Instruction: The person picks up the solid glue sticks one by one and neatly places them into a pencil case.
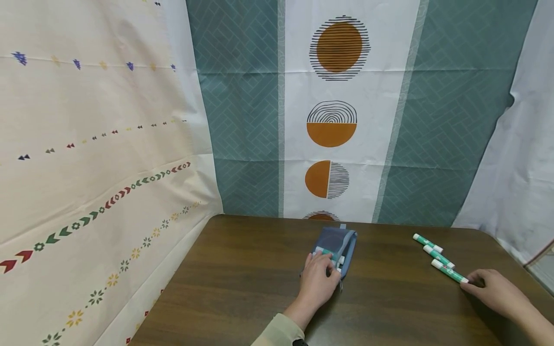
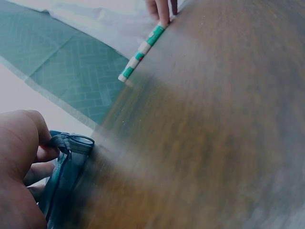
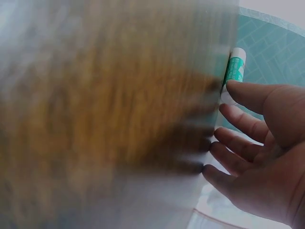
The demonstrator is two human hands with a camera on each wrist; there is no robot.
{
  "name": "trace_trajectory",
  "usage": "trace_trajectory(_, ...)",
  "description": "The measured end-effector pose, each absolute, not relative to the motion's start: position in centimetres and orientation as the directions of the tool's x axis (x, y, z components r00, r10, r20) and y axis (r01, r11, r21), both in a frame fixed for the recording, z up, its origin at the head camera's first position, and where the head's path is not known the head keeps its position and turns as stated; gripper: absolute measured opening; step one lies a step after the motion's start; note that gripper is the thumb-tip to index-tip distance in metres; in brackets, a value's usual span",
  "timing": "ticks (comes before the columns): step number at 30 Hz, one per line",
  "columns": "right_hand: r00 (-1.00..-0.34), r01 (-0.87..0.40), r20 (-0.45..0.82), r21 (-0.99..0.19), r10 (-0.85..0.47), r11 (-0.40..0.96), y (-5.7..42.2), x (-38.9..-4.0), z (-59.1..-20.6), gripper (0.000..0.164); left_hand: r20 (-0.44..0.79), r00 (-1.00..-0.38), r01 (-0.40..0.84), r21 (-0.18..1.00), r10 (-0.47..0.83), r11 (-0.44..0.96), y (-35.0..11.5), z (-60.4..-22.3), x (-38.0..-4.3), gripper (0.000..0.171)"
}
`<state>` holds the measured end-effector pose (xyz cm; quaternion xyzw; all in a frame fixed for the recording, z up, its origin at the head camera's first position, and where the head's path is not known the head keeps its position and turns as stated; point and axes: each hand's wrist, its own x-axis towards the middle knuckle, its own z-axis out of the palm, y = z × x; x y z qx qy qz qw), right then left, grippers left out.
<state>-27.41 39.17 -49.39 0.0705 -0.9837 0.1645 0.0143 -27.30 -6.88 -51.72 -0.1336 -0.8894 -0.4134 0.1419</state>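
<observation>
A blue pencil pouch (image 1: 349,247) with a see-through front lies on the table, green-and-white sticks showing inside. My left hand (image 1: 318,281) lies over its near end; in the left wrist view its thumb and forefinger pinch the pouch (image 2: 71,157) by its zipped edge. At the right, three green-and-white glue sticks (image 1: 439,253) lie in a slanting row, end beside end. My right hand (image 1: 495,290) pinches the white end of the nearest glue stick (image 1: 449,271) between thumb and forefinger. In the right wrist view the other fingertips rest at the tabletop below that glue stick (image 3: 236,69).
The brown wooden table (image 1: 385,307) has rounded far corners. Behind it hangs a green and white curtain (image 1: 242,144) with orange circles, and a cream patterned cloth (image 1: 108,192) hangs along the left. White cloth (image 1: 519,158) hangs on the right.
</observation>
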Motion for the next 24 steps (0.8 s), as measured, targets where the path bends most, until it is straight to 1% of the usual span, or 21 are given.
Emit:
trace_trajectory(7,-0.986,-0.158,0.093,-0.312,-0.135,0.937,39.33,-27.16,-49.53,0.025,0.364,-0.924,0.352,0.692,0.116,0.63,-6.82,-51.82,-27.38,0.027)
trace_trajectory(14,-0.99,-0.141,0.053,-0.321,-0.131,0.936,39.61,-27.46,-49.58,0.031,0.356,-0.927,0.346,0.696,0.116,0.629,-6.87,-51.86,-27.31,0.028)
trace_trajectory(24,-0.989,-0.144,0.062,-0.306,-0.132,0.941,39.33,-27.09,-49.34,0.026,0.363,-0.924,0.354,0.697,0.119,0.623,-6.92,-51.72,-27.27,0.028)
